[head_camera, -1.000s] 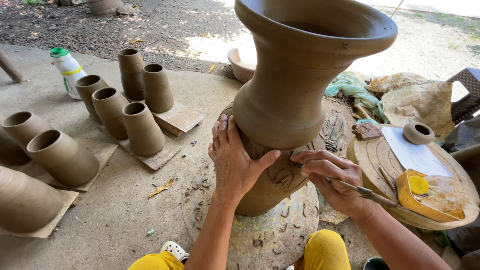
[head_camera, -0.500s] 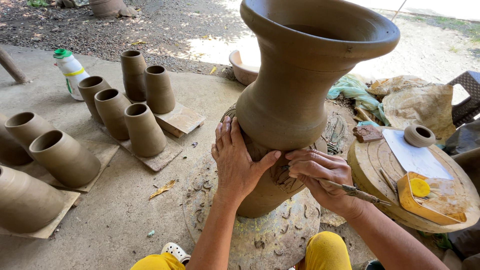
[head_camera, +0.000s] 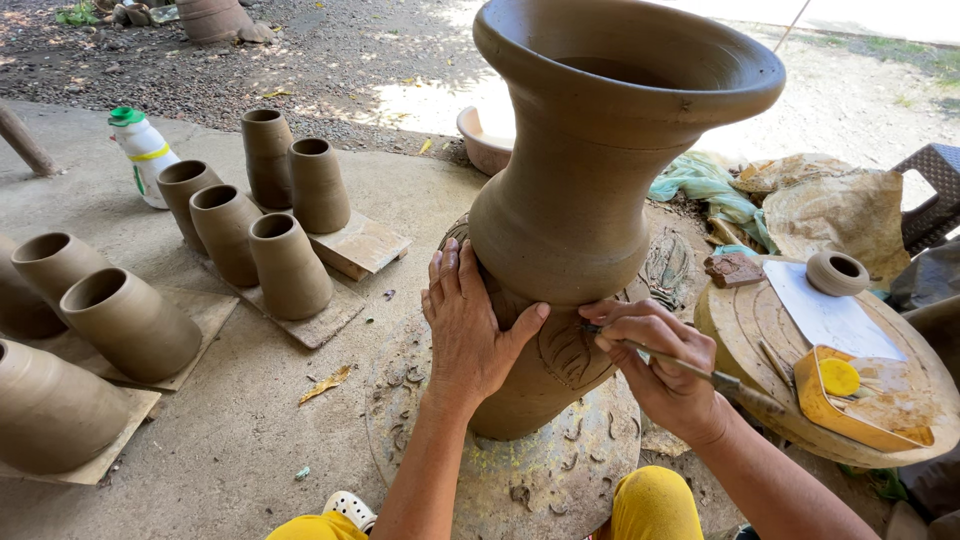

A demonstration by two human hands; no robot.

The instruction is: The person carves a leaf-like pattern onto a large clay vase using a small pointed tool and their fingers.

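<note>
A tall unfired clay vase (head_camera: 590, 170) with a flared rim stands on a round turntable (head_camera: 560, 480) strewn with clay shavings. My left hand (head_camera: 470, 325) lies flat against the vase's lower body, fingers spread, thumb near a carved leaf pattern (head_camera: 568, 352). My right hand (head_camera: 655, 365) grips a thin carving tool (head_camera: 700, 372) like a pen, its tip at the vase wall just right of the leaf.
Several raw clay pots (head_camera: 285, 260) sit on boards at the left, with a white bottle (head_camera: 145, 155) behind them. At the right a round wooden board (head_camera: 740, 320) carries a small clay ring (head_camera: 836, 272), a sheet and a yellow tray (head_camera: 850, 405). Cloth and sacks lie beyond.
The view has tilted slightly. My right hand has shifted a little up and towards the vase, bringing the tool tip onto the carved area. My left hand stays in place.
</note>
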